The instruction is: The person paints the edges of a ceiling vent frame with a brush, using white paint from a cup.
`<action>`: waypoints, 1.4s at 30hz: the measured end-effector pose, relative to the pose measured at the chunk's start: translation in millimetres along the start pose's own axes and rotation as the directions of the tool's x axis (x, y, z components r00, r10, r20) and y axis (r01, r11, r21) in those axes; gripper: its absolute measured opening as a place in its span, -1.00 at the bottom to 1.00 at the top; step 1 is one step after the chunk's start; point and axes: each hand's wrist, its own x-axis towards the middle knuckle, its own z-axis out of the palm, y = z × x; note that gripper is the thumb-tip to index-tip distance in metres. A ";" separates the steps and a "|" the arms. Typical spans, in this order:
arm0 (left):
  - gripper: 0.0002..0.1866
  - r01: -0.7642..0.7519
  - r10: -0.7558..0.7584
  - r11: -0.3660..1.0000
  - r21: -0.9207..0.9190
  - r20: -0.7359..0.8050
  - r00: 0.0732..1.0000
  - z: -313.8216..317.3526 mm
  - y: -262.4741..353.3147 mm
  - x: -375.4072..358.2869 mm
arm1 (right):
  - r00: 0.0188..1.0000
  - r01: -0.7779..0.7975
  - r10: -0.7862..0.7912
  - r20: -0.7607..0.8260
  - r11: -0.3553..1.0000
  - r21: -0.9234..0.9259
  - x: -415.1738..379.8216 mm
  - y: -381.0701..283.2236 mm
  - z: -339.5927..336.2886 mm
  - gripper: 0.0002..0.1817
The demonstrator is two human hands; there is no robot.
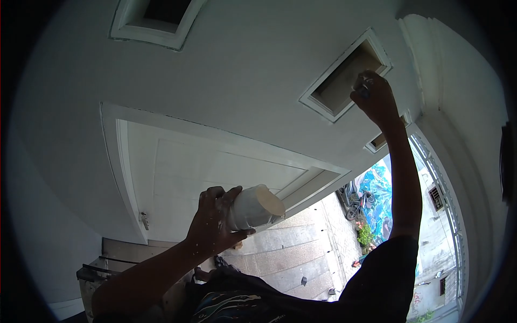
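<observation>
My left hand (215, 218) is wrapped round a whitish plastic container (250, 207), which is tilted and shows a pale cream surface at its open end. My right hand (371, 94) is raised at the lower right side of a white-framed wall opening (344, 81). Its fingers are curled round something small with whitish marks, too hidden to name. White specks dot my left hand and wrist.
A white door (215, 167) with a handle (144, 219) stands below the opening. Another framed opening (183, 32) is at the top left. Beyond are tiled ground (291, 253), a motorcycle (355, 204), plants (365, 235) and a blue mural (378, 188).
</observation>
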 end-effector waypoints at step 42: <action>0.20 -0.263 0.263 0.965 0.014 -0.028 0.964 6.8 1.2 6.7 | 0.859 -0.003 0.497 0.123 -0.236 0.972 -297.7 -149.9 0.0 -0.77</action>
